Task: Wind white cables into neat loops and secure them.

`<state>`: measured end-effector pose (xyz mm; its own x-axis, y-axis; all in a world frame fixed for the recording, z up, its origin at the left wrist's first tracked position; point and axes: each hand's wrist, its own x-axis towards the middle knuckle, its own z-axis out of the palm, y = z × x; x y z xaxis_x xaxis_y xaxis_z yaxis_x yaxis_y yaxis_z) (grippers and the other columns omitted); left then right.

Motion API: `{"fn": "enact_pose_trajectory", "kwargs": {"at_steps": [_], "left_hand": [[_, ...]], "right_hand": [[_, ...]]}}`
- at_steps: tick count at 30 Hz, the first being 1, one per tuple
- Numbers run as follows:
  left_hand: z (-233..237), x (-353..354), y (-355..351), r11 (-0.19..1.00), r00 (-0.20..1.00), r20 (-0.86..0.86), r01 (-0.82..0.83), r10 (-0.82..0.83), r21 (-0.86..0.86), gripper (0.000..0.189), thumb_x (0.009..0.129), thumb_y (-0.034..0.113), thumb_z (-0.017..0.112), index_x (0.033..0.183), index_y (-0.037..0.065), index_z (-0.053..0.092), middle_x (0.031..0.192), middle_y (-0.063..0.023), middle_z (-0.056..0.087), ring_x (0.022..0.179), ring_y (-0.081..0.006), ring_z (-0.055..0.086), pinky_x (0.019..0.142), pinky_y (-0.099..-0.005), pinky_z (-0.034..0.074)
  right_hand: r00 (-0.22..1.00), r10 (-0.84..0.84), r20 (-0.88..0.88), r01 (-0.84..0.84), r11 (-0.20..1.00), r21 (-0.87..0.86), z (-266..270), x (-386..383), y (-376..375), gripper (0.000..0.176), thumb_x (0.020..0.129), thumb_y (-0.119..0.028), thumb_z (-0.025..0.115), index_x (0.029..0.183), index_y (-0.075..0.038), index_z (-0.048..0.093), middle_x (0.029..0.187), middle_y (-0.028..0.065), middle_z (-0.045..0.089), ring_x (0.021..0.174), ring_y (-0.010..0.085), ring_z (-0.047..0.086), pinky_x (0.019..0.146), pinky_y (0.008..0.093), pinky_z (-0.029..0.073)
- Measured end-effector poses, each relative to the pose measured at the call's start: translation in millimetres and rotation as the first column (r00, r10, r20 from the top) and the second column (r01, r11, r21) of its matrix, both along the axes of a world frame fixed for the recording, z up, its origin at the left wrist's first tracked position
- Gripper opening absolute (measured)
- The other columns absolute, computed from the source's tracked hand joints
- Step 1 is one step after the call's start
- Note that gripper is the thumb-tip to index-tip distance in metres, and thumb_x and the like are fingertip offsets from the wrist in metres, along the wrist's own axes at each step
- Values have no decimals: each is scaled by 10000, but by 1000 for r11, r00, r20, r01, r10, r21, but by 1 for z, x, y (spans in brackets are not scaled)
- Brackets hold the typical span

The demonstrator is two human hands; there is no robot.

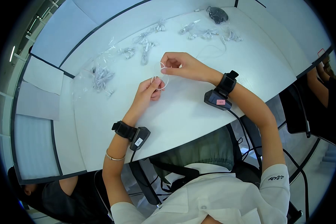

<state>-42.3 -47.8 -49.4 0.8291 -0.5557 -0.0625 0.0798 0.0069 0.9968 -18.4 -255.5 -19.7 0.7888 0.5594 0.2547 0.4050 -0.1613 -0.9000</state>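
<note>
Head view, one person seated at a white table (198,108).

Left hand (150,90): fingers pressed together, thumb and fingertips pinching the lower end of a white cable (167,80). The hand sits just above the table surface, near mid-table.

Right hand (180,64): fingers curled, thumb and forefinger pinching the upper end of the same cable. The cable forms a small loop between the two hands, which are close together but not touching.

A thin white strand (212,46) arcs over the table beyond the right hand. Cannot tell whether it belongs to the held cable.

Each wrist carries a black strap with a small black box: left wrist box (139,137), right wrist box (217,99). A dark lead runs from each box down past the table edge. A thin bracelet (114,157) sits on the left forearm.

Further back on the table:
- a coiled white bundle (100,76) to the left, on clear plastic;
- more white bundles (145,50) behind the hands;
- another group of bundles (209,33) to the right of those;
- clear plastic bags (109,46) among the left bundles;
- a dark pouch (217,14) at the far edge.

Another person's arm (316,84) shows at the right edge; a third person (44,194) sits at lower left, well apart from the hands.
</note>
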Motion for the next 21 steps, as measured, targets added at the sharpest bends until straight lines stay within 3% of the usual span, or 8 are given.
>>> {"fn": "enact_pose_trajectory", "kwargs": {"at_steps": [2, 8, 14, 17, 21], "left_hand": [[-1, -1, -4, 999, 999, 5, -36, 36, 3, 334, 965, 319, 444, 823, 27, 523, 579, 49, 357, 481, -32, 262, 443, -203, 205], [-2, 1, 0, 997, 999, 45, 17, -21, 73, 319, 969, 311, 432, 859, 32, 538, 568, 64, 329, 485, -27, 269, 448, -196, 216], [11, -12, -13, 989, 993, 90, -82, 71, 121, 293, 970, 302, 424, 998, 40, 550, 575, 66, 319, 485, -29, 273, 457, -196, 230], [6, -6, -6, 994, 992, 125, 3, -16, 105, 299, 969, 306, 424, 991, 33, 544, 583, 67, 318, 480, -29, 268, 457, -195, 232], [7, -4, -3, 998, 999, 46, 13, -16, 66, 327, 969, 327, 424, 942, 24, 546, 588, 68, 310, 479, -29, 257, 456, -199, 219]], "right_hand": [[995, -89, 41, 92, 993, -74, 3, -1, -1, 173, 887, -218, 591, 831, -73, 516, 753, -36, 535, 716, 52, 469, 669, 213, 381], [995, 8, -101, 8, 987, 158, -5, 0, 5, 190, 890, -221, 567, 782, -72, 521, 696, -35, 498, 640, 48, 402, 585, 205, 332], [988, 53, -147, -43, 997, 68, -14, 4, 3, 265, 906, -256, 500, 719, -69, 504, 657, -32, 457, 606, 63, 386, 566, 210, 324], [984, 37, -177, -21, 996, 92, -9, 3, 2, 273, 902, -248, 501, 705, -62, 531, 643, -28, 470, 595, 65, 389, 566, 211, 330], [975, 47, -216, -11, 986, 167, -6, 2, 3, 274, 894, -251, 500, 725, -49, 574, 627, -27, 465, 591, 65, 391, 566, 210, 331]]}}
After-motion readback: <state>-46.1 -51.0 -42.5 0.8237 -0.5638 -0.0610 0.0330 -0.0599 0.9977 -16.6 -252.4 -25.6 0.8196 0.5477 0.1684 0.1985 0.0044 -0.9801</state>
